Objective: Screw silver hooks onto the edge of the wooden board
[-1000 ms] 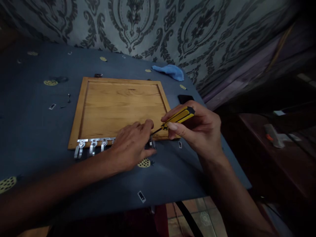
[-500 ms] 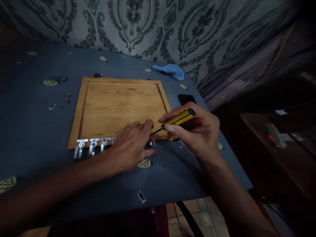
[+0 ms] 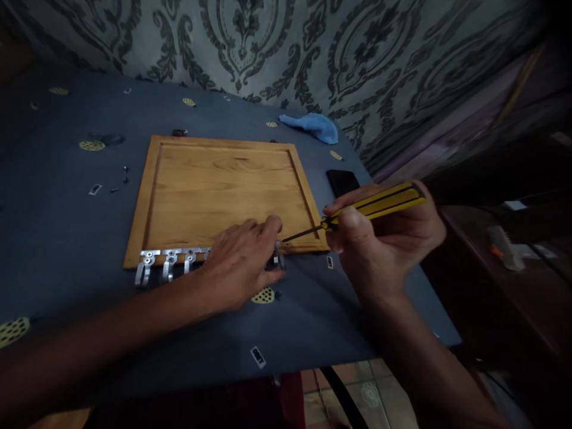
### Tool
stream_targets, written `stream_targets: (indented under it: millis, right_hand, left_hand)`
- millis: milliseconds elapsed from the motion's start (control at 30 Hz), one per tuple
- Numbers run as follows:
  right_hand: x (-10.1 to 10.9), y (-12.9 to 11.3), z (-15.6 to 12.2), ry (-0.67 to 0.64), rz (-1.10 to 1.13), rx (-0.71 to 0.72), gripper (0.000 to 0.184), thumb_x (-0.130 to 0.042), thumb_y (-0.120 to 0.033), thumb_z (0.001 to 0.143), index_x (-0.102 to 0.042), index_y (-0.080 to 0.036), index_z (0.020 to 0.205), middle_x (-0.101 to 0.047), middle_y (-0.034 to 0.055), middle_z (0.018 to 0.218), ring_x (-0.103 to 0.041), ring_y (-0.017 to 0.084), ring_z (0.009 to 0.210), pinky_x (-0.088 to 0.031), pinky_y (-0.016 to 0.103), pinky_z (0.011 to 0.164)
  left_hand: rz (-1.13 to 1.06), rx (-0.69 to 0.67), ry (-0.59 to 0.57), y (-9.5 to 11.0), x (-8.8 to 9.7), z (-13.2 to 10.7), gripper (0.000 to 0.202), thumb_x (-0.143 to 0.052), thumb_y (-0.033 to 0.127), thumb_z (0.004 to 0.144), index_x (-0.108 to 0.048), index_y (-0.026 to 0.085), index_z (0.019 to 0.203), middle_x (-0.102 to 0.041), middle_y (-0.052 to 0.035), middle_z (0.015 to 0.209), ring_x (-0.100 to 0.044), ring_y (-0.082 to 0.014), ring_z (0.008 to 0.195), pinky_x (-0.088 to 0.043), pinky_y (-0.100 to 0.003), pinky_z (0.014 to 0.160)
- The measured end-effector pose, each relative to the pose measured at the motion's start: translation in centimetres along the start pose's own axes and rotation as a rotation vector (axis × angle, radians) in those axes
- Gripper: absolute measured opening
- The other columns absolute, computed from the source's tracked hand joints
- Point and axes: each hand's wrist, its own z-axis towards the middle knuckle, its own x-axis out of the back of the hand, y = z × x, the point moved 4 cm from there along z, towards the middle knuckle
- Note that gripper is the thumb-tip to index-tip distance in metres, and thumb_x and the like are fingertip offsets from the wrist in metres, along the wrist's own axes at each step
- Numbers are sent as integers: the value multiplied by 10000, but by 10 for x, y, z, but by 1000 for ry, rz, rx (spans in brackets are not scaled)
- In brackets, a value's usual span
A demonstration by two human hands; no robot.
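Note:
A square wooden board (image 3: 223, 185) lies flat on the blue tablecloth. Along its near edge runs a row of metal hooks (image 3: 167, 262) fixed with screws. My left hand (image 3: 241, 262) rests on that edge, fingers curled around a metal hook (image 3: 276, 257) that is mostly hidden. My right hand (image 3: 384, 235) grips a yellow and black screwdriver (image 3: 370, 205). Its shaft slants down to the left, and the tip sits close to the hook by my left fingertips.
A blue cloth (image 3: 310, 126) lies at the table's far right and a black phone (image 3: 342, 180) beside the board. Loose screws (image 3: 120, 180) lie left of the board. The table's right and near edges are close; a dark wooden shelf (image 3: 513, 262) stands at the right.
My right hand has drawn back to the right along the screwdriver, so more of the handle and shaft shows. My left hand has stayed on the hook.

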Motion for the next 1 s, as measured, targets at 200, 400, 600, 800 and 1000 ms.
stream_targets:
  millis: [200, 400, 600, 800, 1000]
  right_hand:
    - [-6, 2, 0, -87, -60, -60, 287, -816, -375, 806, -559, -260, 751, -672, -37, 763, -499, 84, 416, -390, 263, 337]
    - [-8, 3, 1, -104, -51, -65, 244, -813, -370, 810, -596, -273, 753, -644, -37, 719, -500, 89, 412, -389, 265, 334]
    - [-10, 4, 2, -121, -45, -93, 257, -830, -389, 784, -612, -259, 737, -647, -30, 720, -517, 92, 417, -411, 255, 333]
    - [-5, 3, 5, -289, -16, -178, 187, -797, -363, 824, -726, -242, 947, -710, -3, 854, -602, 98, 515, -540, 245, 471]
    - [-1, 3, 10, -354, -16, -154, 124, -785, -339, 829, -759, -235, 892, -736, 22, 946, -602, 103, 517, -558, 260, 471]
  left_hand:
    - [-5, 10, -5, 0, -1, -1, 481, -711, 380, 859, -404, 191, 1178, -649, -106, 1166, -618, -294, 1101, -488, -414, 859]
    - [5, 20, -11, 0, 0, 0, 489, -717, 374, 857, -397, 197, 1183, -651, -112, 1183, -618, -292, 1117, -494, -410, 863]
    - [6, 12, -9, 0, -1, -1, 506, -718, 373, 857, -387, 202, 1198, -651, -112, 1190, -613, -296, 1126, -498, -422, 881]
    - [3, 6, -9, 1, 0, 0, 499, -712, 373, 861, -384, 197, 1192, -647, -114, 1188, -615, -305, 1127, -503, -428, 875]
    - [8, 27, -23, 2, 1, 1, 468, -713, 365, 856, -391, 216, 1162, -652, -101, 1178, -625, -294, 1097, -507, -420, 861]
